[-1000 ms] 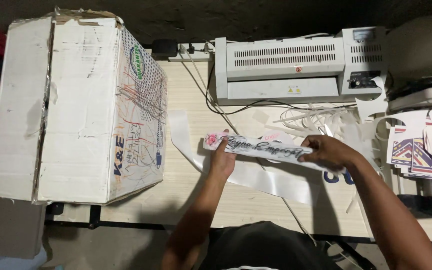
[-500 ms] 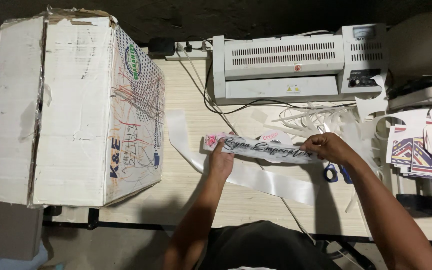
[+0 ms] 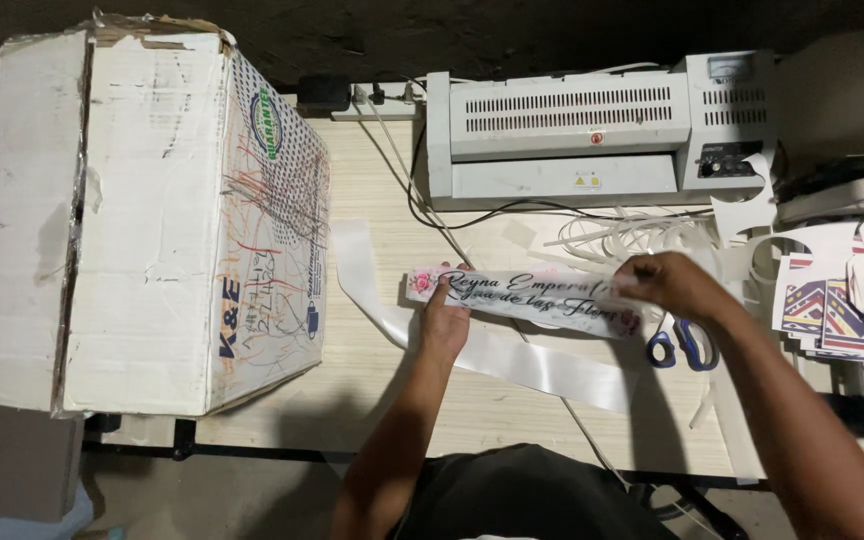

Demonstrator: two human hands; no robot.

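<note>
A long printed paper strip (image 3: pixel 527 295) with black script and pink flowers lies across the wooden desk (image 3: pixel 372 230), on top of a wide white ribbon (image 3: pixel 512 360). My left hand (image 3: pixel 444 320) presses a finger down on the strip's left end, beside the flower. My right hand (image 3: pixel 674 285) pinches the strip's right end and holds it spread flat.
A big worn cardboard box (image 3: pixel 142 215) fills the left of the desk. A white laminator (image 3: pixel 592 125) stands at the back with cables (image 3: pixel 422 190) running to it. Blue-handled scissors (image 3: pixel 687 345), paper offcuts (image 3: pixel 632 235) and printed stickers (image 3: pixel 832 305) sit at the right.
The strip has opened out wider, so a second line of script now shows. My right hand has shifted slightly right and up; the left hand has stayed put.
</note>
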